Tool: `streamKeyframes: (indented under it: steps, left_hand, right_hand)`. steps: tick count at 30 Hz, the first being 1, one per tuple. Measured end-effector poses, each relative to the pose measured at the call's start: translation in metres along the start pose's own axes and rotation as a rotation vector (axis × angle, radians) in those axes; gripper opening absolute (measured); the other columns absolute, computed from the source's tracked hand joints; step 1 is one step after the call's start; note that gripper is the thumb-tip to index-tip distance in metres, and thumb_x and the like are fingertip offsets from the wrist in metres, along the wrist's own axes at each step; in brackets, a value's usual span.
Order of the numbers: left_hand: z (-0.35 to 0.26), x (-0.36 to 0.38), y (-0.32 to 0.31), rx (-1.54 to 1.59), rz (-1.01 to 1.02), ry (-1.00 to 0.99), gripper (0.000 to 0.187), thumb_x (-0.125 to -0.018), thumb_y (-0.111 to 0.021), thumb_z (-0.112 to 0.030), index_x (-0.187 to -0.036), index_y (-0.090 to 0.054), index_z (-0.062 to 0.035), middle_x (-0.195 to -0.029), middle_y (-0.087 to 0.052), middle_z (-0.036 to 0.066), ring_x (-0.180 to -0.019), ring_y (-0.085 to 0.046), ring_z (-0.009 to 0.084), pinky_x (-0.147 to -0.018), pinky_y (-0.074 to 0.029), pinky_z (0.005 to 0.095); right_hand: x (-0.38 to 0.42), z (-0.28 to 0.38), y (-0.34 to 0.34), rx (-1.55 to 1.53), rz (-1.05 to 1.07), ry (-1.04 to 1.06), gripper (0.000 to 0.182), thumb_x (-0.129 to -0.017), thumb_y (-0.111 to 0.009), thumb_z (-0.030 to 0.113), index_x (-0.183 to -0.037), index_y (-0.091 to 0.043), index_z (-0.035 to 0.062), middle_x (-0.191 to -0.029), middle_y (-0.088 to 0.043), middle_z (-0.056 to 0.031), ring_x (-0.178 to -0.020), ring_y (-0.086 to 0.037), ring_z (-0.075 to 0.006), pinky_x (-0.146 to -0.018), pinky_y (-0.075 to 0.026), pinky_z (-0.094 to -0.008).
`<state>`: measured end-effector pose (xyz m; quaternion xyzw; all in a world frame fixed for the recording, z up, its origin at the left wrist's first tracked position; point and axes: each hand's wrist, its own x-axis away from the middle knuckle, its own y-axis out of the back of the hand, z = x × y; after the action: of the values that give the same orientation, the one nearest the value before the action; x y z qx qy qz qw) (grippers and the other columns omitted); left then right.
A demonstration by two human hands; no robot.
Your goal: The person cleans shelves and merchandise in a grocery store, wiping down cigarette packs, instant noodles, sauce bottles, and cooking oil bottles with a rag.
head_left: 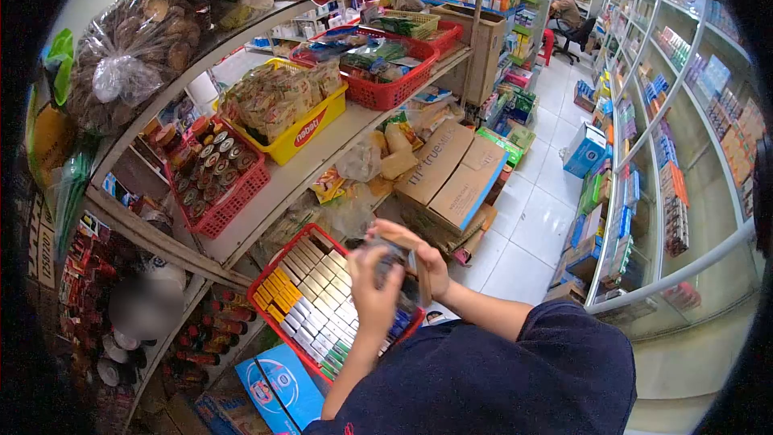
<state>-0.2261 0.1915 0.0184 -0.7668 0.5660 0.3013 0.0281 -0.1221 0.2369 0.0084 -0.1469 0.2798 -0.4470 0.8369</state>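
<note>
Both my hands are raised together over a red basket (266,294) packed with rows of small yellow, white and green boxes. My left hand (373,294) and my right hand (420,256) both grip a small dark packet (392,258). It is blurred, so its details do not show. My dark blue sleeves fill the bottom of the view.
Shelves on the left carry a yellow basket (302,135) of snack packs, red baskets (386,93) and a red basket of small jars (229,201). Cardboard boxes (451,173) lie beside the hands. A tiled aisle (535,209) runs ahead, with stocked shelves on the right and a seated person (566,10) at the far end.
</note>
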Motion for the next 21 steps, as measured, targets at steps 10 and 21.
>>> streamKeyframes:
  steps: [10, 21]
  left_hand:
    - [0.031, -0.003, -0.014, 0.159, 0.069, 0.075, 0.034, -0.076, -0.056, -0.018, -0.105, -0.045, -0.0054, -0.102, -0.042, 0.013, -0.094, -0.046, 0.0273, -0.082, -0.037, 0.0314]
    - [0.030, 0.010, -0.009, 0.565, -0.093, 0.292, 0.041, -0.074, -0.056, -0.012, -0.111, -0.040, -0.0047, -0.106, -0.043, 0.006, -0.098, -0.043, 0.0160, -0.089, -0.031, 0.0270]
  right_hand:
    - [-0.005, 0.022, 0.025, -0.228, 0.088, 0.008, 0.077, -0.073, -0.042, 0.048, -0.128, -0.025, -0.0041, -0.131, -0.030, -0.0210, -0.119, -0.034, -0.0271, -0.100, -0.024, -0.0386]
    - [0.009, 0.023, 0.052, 0.562, -0.164, -0.088, 0.048, -0.089, -0.030, 0.032, -0.127, -0.031, 0.0015, -0.110, -0.051, -0.0132, -0.094, -0.052, -0.0160, -0.085, -0.040, -0.0265]
